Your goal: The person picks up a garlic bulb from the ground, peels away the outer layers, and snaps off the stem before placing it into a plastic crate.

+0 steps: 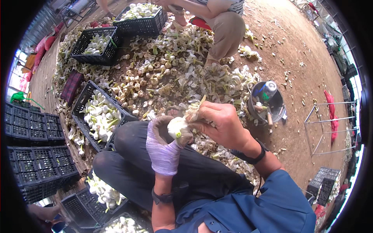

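A white garlic bulb (177, 128) with a green cut stem end sits in my left hand (165, 141), which wears a purple and grey work glove and is closed around it. My bare right hand (219, 122) pinches dry, brownish garlic skin (193, 110) at the bulb's upper right side. The skin seems still joined to the bulb. Both hands are above my dark trousers. Beyond them, a heap of garlic bulbs (142, 79) and loose peelings (190, 68) covers the ground.
A black crate of white garlic (121, 112) stands left of my knees, with another garlic crate (113, 48) farther off. Stacked black crates (42, 167) line the left. A bucket (256, 110) holding a can (269, 87) is at right. Another person (227, 35) sits opposite. A metal frame (318, 128) stands far right.
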Tool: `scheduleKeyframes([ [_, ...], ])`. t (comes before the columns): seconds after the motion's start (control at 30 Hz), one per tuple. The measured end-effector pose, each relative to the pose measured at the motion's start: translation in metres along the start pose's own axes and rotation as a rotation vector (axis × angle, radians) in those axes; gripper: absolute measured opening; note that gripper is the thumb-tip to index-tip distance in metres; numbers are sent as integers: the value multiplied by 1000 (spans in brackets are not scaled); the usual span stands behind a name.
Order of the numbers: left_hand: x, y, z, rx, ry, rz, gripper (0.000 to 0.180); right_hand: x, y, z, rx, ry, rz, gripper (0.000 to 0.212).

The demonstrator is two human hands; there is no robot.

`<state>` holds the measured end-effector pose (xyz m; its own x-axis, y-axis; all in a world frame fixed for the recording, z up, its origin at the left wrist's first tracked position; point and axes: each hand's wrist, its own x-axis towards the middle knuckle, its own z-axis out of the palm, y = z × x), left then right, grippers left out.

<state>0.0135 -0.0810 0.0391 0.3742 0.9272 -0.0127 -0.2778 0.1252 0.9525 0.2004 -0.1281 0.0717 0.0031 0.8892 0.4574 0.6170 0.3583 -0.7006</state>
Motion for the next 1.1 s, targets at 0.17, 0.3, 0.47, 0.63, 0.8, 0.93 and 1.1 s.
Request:
scheduleKeyframes([
  [0.17,-2,-5,5,141,31,25,70,-1,-6,-1,-215,-12,-46,19],
  [0.3,-1,0,4,119,-39,9,69,4,5,-3,-135,-20,27,21],
  [0.47,5,4,-3,75,-153,-79,63,9,20,2,-135,93,85,24],
  [0.63,6,3,-5,-51,-167,-43,63,8,26,7,969,8,500,31],
  [0.8,7,4,1,-24,-158,-61,65,7,19,7,459,-32,284,41],
  [0.93,6,10,-5,-239,-133,8,63,15,5,22,98,93,4,40],
  [1.1,10,1,-16,-596,-98,-110,62,14,-4,30,675,182,318,22],
])
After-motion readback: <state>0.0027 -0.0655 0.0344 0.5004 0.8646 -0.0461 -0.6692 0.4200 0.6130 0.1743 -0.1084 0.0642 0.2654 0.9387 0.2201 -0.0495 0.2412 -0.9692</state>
